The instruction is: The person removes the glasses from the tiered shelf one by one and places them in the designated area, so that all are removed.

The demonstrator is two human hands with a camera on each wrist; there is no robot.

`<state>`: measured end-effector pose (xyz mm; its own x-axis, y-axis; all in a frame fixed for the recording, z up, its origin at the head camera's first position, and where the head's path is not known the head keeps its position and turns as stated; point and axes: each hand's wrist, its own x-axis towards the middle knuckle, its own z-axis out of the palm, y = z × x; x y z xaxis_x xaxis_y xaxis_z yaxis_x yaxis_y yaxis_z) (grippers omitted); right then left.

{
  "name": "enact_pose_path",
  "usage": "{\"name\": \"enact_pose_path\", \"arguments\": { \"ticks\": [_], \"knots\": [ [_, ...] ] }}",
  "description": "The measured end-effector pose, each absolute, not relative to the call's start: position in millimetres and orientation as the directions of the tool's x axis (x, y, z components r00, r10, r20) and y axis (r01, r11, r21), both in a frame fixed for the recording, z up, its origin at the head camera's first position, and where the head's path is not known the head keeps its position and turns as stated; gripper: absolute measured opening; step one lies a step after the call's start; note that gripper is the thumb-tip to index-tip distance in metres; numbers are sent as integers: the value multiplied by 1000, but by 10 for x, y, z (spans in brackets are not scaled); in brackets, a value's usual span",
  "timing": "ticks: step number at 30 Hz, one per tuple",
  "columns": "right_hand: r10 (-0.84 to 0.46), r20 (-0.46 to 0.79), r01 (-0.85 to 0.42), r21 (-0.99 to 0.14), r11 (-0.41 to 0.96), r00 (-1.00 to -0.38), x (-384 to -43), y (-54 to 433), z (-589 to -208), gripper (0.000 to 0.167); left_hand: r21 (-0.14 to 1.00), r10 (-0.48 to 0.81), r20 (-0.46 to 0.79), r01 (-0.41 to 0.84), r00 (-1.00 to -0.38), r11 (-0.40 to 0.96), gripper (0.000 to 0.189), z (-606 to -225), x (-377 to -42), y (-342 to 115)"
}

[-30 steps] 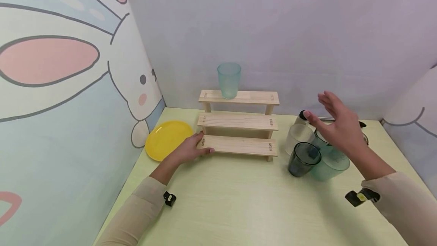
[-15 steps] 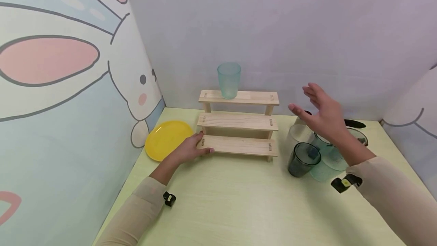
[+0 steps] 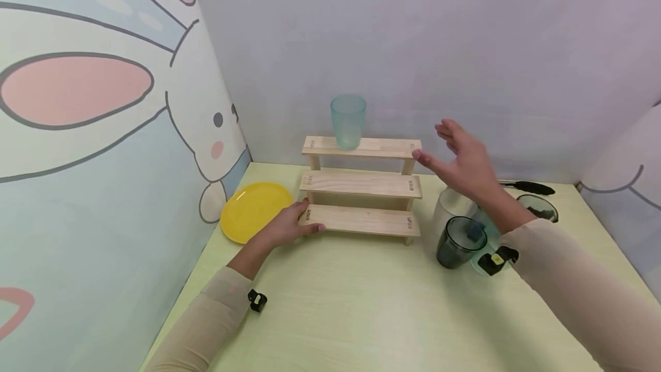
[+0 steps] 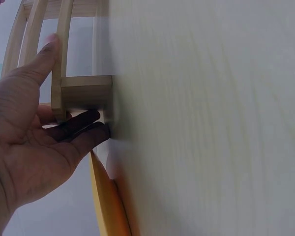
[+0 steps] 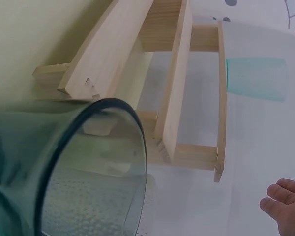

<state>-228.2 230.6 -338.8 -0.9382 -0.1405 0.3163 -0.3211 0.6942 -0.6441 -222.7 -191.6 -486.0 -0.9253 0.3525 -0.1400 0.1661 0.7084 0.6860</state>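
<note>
A three-step wooden stand (image 3: 361, 183) stands near the back wall, with a frosted teal cup (image 3: 348, 122) upright on its top step towards the left. My left hand (image 3: 284, 227) grips the left end of the lowest step. In the left wrist view its thumb (image 4: 45, 58) lies along the board and the fingers reach round the end. My right hand (image 3: 467, 168) is in the air beside the top step's right end, holding nothing, its thumb spread from the fingers. Below it is a group of glasses, including a smoky grey glass (image 3: 457, 245) and a clear glass (image 3: 448, 208).
A yellow plate (image 3: 248, 214) lies left of the stand, close to the rabbit-patterned wall (image 3: 129, 159). Behind my right forearm are a dark-rimmed glass (image 3: 539, 207) and a black handle (image 3: 534, 188). My forearm partly hides a green-tinted glass (image 3: 482, 263).
My right hand has moved left, from above the glasses towards the stand's top step, with nothing in it. My left hand stays on the lowest step, and the stand and cup have not moved.
</note>
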Motion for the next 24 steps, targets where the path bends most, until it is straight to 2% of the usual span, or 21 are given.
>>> {"name": "enact_pose_path", "arguments": {
  "ticks": [24],
  "knots": [
    [-191, 249, -312, -691, 652, -949, -2684, 1665, -3352, 115, 684, 350, -142, 164, -926, 711, 113, -4869, -2234, -1922]
  ]
}}
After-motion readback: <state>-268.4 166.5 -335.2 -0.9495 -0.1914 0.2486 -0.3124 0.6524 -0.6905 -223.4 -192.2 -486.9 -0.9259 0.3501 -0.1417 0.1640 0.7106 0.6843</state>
